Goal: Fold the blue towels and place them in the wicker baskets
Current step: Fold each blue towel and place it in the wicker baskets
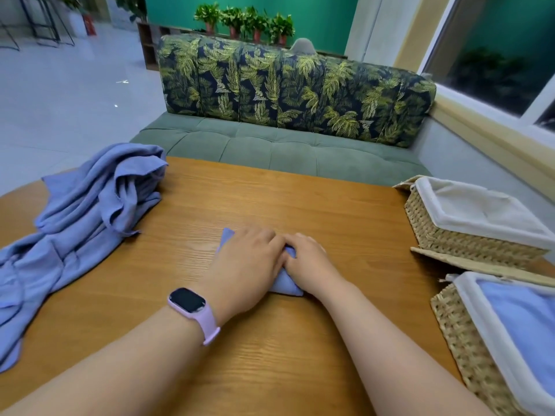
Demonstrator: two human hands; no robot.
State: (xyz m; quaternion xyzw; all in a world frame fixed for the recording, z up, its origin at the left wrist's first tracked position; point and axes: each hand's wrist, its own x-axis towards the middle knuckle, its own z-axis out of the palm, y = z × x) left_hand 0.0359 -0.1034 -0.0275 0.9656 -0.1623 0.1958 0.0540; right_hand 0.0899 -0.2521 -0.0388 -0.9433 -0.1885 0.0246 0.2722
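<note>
1. Left hand (246,259) and right hand (309,262) side by side, fingers flat, pressing small folded towel (285,285) mid-table (270,199).
2. Unfolded towel pile (75,223) at left.
3. Far basket (468,217) shows only its liner; near basket (495,340) holds blue towel.

Wooden counter (270,199) with visible grain. Behind it green tufted sofa seat (285,151), backrest (288,88) in dark leaf print. Potted plants (244,22) in row on shelf behind backrest, before teal wall (315,13). Window (495,58) at right. Pale tiled floor (66,94) at left.
</note>
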